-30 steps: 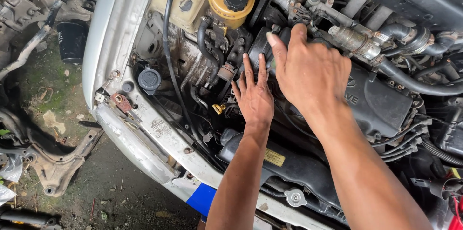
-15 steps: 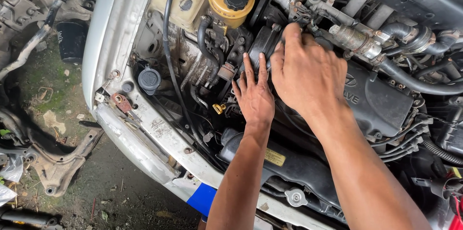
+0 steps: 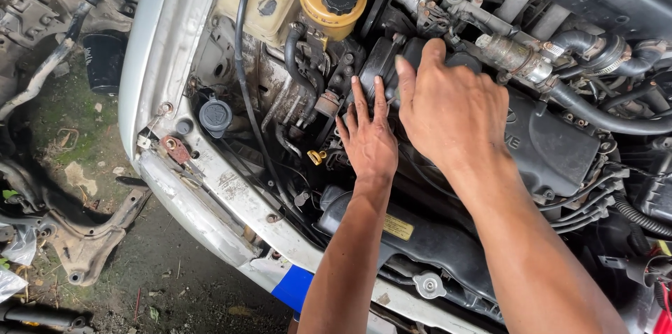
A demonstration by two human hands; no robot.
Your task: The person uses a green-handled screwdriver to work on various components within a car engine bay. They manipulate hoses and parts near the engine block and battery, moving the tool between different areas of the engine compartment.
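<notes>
Dirt ground (image 3: 168, 278) with patches of moss lies at 9 o'clock, strewn with detached chassis parts (image 3: 77, 236) and a black oil filter (image 3: 105, 61). An open engine bay fills the rest of the view, bordered by a silver front panel (image 3: 210, 215) with rust spots and scuffed paint.

Both hands work on a black timing cover (image 3: 381, 61) at the end of the engine, near the centre of the view. It is a dark, dusty, moulded part with a rounded upper edge; most of its surface is hidden by the hands.

The left hand (image 3: 371, 141) lies flat against the lower part of the cover, fingers spread and extended toward 12 o'clock, gripping nothing. The right hand (image 3: 451, 113) sits just beside it toward 3 o'clock, palm down, fingers curled over the top of the cover. Whether these fingers actually clamp anything cannot be determined.

At 12 o'clock of the hands stands a yellow reservoir (image 3: 332, 1) with a black screw cap. A black rubber hose (image 3: 245, 96) runs down from 12 o'clock toward 6 o'clock along the left of the bay. A black valve cover (image 3: 553, 145) lies at 3 o'clock. The radiator top tank (image 3: 420, 236) with its yellow label sits at 6 o'clock.
</notes>
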